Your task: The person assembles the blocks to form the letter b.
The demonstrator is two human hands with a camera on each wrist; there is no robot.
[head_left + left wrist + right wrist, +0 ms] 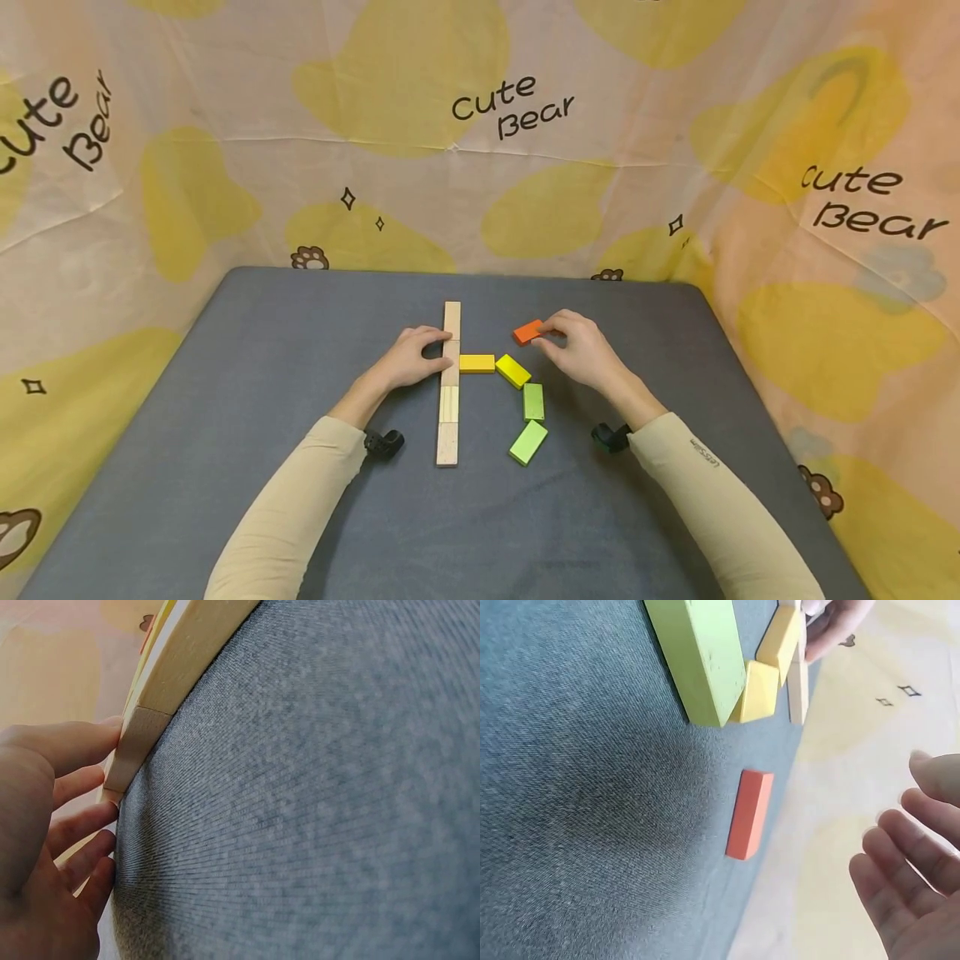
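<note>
A straight column of plain wooden blocks (447,444) lies on the grey cloth. My left hand (408,357) rests at its left side, thumb and index fingertips touching a wooden block (136,748) a little apart from each other. My right hand (585,350) hovers beside an orange block (527,332). In the right wrist view, the right fingers (907,847) are spread, with a gap between them and that block. From the column, a yellow-orange block (477,364) runs right to a tilted yellow block (513,372). Two green blocks (533,402) curve down below it.
The grey cloth-covered table (480,533) carries all the blocks. Printed fabric walls (405,108) enclose its back and sides. A black wrist strap with a camera (384,444) hangs at the left cuff, and another (611,437) at the right cuff.
</note>
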